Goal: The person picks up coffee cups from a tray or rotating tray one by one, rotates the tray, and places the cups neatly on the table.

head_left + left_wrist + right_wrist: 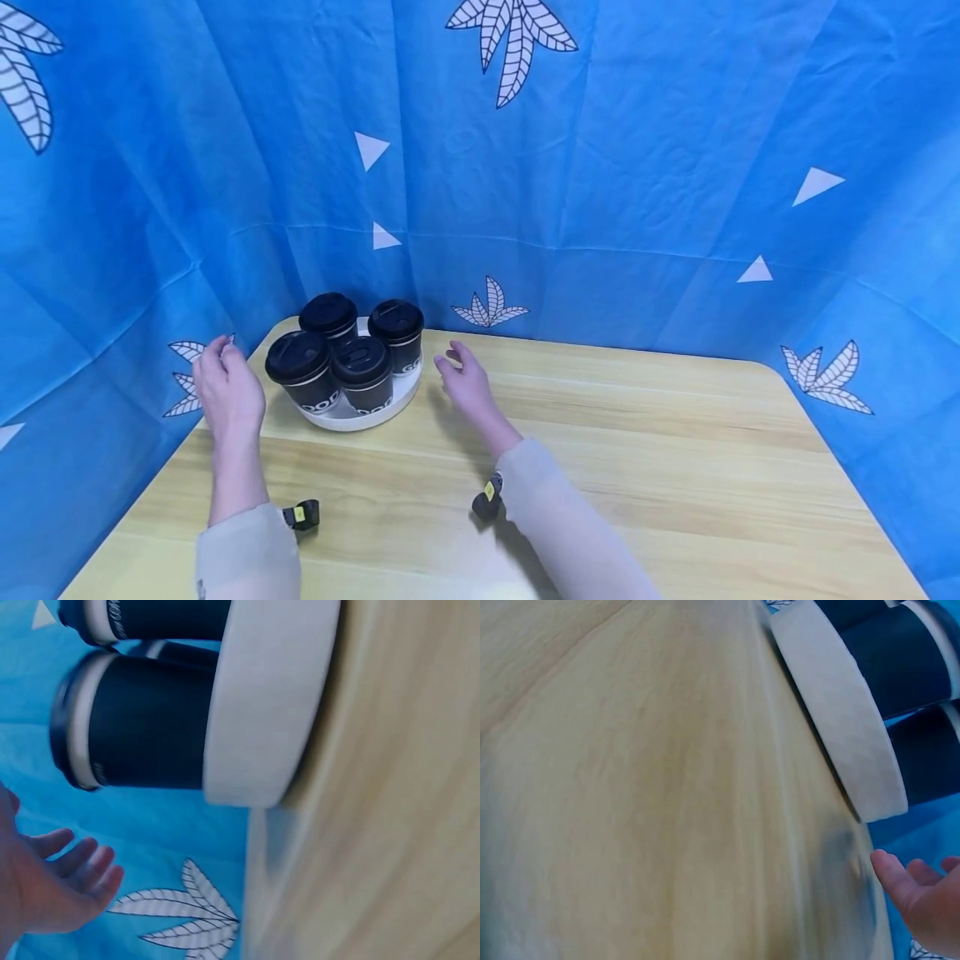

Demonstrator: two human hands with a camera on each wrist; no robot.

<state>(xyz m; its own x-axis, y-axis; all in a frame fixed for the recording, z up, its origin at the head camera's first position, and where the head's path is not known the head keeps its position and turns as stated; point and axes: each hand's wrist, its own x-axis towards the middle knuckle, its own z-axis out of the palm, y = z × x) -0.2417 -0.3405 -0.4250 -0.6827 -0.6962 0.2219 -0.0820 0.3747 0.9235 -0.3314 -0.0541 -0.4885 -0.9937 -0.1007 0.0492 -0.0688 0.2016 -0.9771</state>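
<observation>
Currently, head view: your left grip [231, 396] and right grip [471, 387], loosely half-open and empty, flank the round white tray [356, 423] of four lidded takeaway cups [371, 392] at the counter's [637, 467] far left. Uneven lifting could topple the cups. Left wrist view: one cup mostly hides another. Right wrist view: frame edge crops cups and grip.

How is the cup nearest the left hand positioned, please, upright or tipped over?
Upright: in the head view, this cup stands in the white tray with its black lid on top.
</observation>
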